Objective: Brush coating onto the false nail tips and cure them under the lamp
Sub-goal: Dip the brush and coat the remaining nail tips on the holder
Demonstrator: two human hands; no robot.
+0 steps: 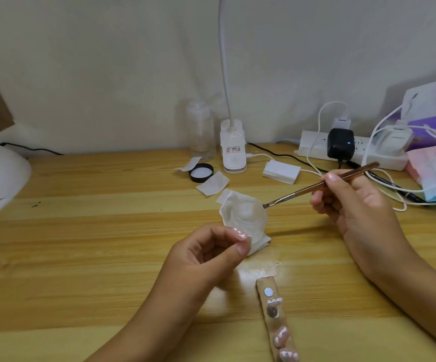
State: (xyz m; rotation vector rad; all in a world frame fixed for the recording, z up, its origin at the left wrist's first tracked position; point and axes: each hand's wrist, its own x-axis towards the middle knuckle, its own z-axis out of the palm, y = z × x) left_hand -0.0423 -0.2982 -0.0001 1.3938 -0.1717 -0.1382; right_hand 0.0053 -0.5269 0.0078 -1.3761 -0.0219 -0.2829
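pinching a light, likely slippery nail tip (241, 234) edgewise in left fingers (241, 249), gripping the brush (303, 190) in right fingers (333, 177).

The left hand (201, 259) and right hand (355, 205) are shown bare, with forearms (143, 325) uncovered to the frame edge. Short, rounded thumbnails (333, 176) are seen on both.
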